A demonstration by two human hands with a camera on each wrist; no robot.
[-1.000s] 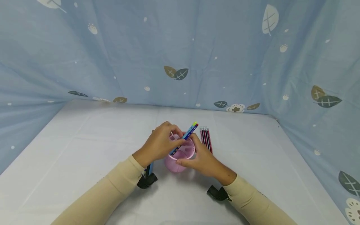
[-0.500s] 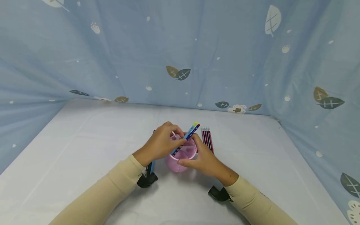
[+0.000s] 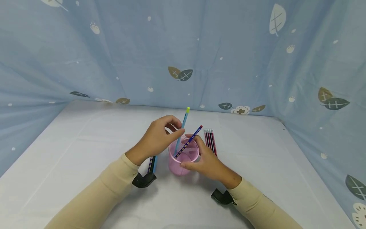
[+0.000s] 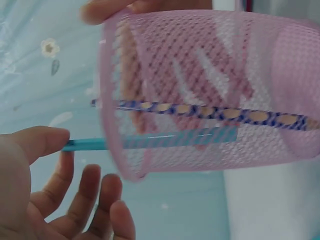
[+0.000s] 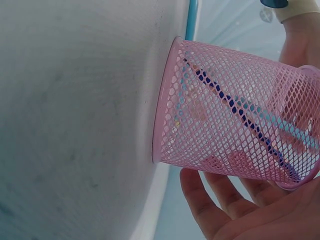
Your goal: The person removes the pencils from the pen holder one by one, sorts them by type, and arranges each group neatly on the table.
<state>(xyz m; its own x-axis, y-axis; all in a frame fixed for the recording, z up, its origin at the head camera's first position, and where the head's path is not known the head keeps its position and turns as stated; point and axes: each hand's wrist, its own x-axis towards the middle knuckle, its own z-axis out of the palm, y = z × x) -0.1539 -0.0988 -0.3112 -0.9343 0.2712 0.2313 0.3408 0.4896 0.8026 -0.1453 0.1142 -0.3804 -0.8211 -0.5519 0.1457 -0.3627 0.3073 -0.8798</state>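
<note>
A pink mesh pencil cup [image 3: 178, 167] stands upright on the white table. My right hand [image 3: 210, 162] grips its right side, thumb at the near rim and fingers round the far side. In the left wrist view, my left hand [image 4: 30, 185] pinches a light blue pencil [image 4: 90, 145] between thumb and index finger, the other fingers loosely spread. That pencil dips into the cup, its yellow-green end up. A dark blue patterned pencil [image 3: 188, 142] leans inside the cup, red end over the right rim. Through the mesh in the right wrist view, the dark pencil [image 5: 245, 120] runs diagonally.
Several red-and-black striped pencils [image 3: 210, 141] lie side by side just right of the cup. More pencils [image 3: 152, 164], dark and light blue, lie partly hidden under my left wrist. A blue leaf-print curtain [image 3: 183, 47] stands behind the white table [image 3: 85, 133].
The two pencils lay together under my left hand; now the light blue one is raised and more upright, apart from the dark blue one. My left hand moved up and left. My right hand stays put.
</note>
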